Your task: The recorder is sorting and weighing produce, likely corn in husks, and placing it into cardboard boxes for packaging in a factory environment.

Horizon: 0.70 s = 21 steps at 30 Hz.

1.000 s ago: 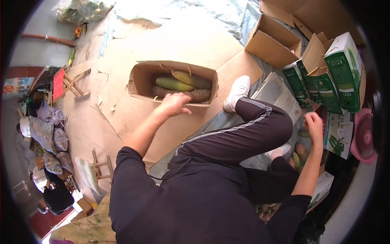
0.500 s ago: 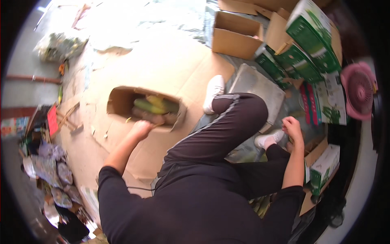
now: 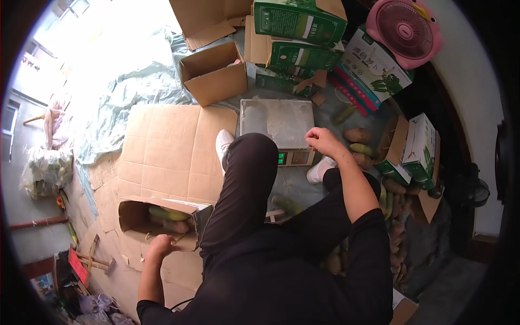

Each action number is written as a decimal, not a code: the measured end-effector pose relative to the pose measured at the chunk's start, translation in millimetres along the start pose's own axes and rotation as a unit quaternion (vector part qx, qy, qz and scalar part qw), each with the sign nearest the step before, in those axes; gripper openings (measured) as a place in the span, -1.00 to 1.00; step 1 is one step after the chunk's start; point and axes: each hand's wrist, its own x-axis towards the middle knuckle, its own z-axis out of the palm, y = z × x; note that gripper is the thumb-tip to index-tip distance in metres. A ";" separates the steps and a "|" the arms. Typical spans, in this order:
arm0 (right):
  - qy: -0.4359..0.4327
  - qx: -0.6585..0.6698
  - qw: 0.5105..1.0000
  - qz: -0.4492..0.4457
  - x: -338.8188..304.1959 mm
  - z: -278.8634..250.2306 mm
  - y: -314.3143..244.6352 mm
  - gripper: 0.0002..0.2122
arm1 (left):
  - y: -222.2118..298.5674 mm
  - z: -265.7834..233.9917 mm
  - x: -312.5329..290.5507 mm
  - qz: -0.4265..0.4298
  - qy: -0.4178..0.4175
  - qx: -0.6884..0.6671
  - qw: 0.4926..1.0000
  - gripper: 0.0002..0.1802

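Observation:
My left hand (image 3: 161, 246) is closed at the near rim of an open cardboard box (image 3: 132, 218), its fingers curled over the edge. Inside the box lie green radishes (image 3: 168, 214) and some brownish-pink root vegetables (image 3: 183, 225), partly in shadow. Over the right edge of a grey platform scale (image 3: 276, 122), my right hand (image 3: 323, 142) hangs with loosely curled fingers and nothing visible in them. The scale has a lit green display (image 3: 281, 158) on its near side.
An open carton (image 3: 214, 76) stands beyond the scale, beside stacked green cartons (image 3: 300, 27). A pink fan (image 3: 405, 31) is at the far right. Loose radishes (image 3: 362, 149) and several more vegetables (image 3: 396, 233) lie on the right. Flattened cardboard (image 3: 168, 146) covers the left floor.
The view has swung to the right, bringing the scale and fan toward the middle. My right hand has moved over the scale's edge. The left hand stays at the box's near rim.

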 end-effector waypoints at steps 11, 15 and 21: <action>0.012 -0.008 0.994 -0.105 -18.3 -7.8 -22.5 -0.83 | 138.1 -212.1 14.3 0.255 0.365 -0.060 0.893 -0.63; 0.046 -0.058 0.992 -0.105 -30.0 -14.4 -29.5 -0.83 | 236.9 -302.3 23.4 0.369 0.441 0.016 0.818 -0.52; 0.071 -0.174 0.978 -0.093 -42.2 -17.5 -38.2 -0.79 | 384.3 -402.3 28.8 0.396 0.551 0.138 0.722 -0.35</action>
